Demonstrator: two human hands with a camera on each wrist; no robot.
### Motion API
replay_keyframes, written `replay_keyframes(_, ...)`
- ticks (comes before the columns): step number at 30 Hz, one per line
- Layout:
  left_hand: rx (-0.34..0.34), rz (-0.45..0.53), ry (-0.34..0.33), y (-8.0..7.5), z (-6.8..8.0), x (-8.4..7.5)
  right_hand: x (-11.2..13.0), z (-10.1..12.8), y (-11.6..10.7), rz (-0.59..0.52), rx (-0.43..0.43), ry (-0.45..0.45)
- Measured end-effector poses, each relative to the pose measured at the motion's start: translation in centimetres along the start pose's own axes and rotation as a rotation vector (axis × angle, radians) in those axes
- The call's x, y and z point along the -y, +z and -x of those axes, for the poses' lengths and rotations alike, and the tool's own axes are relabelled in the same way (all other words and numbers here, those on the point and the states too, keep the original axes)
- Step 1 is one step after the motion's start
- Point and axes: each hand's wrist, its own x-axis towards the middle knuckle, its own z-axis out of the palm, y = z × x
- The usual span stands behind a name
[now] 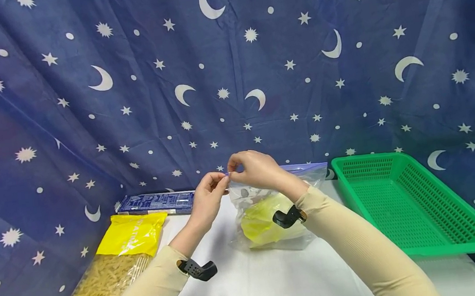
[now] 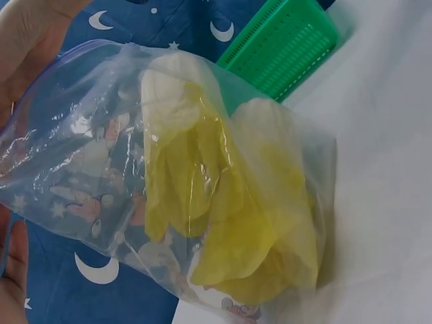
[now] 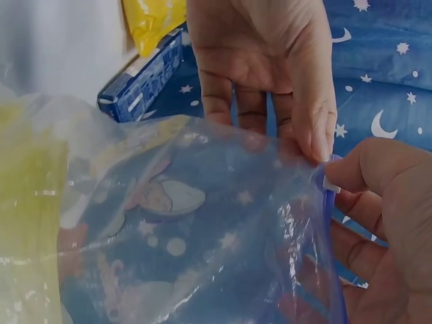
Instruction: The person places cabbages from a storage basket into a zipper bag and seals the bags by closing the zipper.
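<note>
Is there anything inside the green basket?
No. In the head view the green basket shows only its bare mesh floor and walls, with nothing lying in it.

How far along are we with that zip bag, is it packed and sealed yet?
Packed, it seems: yellow gloves already lie inside the clear zip bag. In hand: the left hand and right hand both pinch the bag's top edge at the white slider; whether the zip is closed along its length I cannot tell. Left: the green basket holds nothing, and the pasta bag and blue box lie untouched.
</note>
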Motion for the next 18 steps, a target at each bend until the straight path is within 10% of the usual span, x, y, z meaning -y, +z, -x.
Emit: replay_keyframes(18, 0.004, -0.047, 0.016, -0.2, 0.1, 0.2, -1.7, 1.1, -0.2, 0.024, 0.008, 0.007)
